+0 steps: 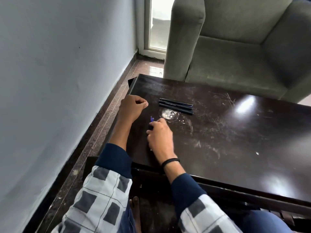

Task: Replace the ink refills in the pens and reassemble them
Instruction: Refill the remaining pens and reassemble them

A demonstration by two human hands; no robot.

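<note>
A single wide-angle view comes from the person's head, facing forward and steeply down across the dark desk (235,132). It sits close: the checked sleeves (104,190) fill the bottom edge. The left hand (133,106) and the right hand (159,135), which grips a pen (152,119), lie just left of centre. The wall (58,81) takes the left side, and an armchair (235,47) beyond the desk fills the upper right. The frame is tilted, so the desk's edges run diagonally.
</note>
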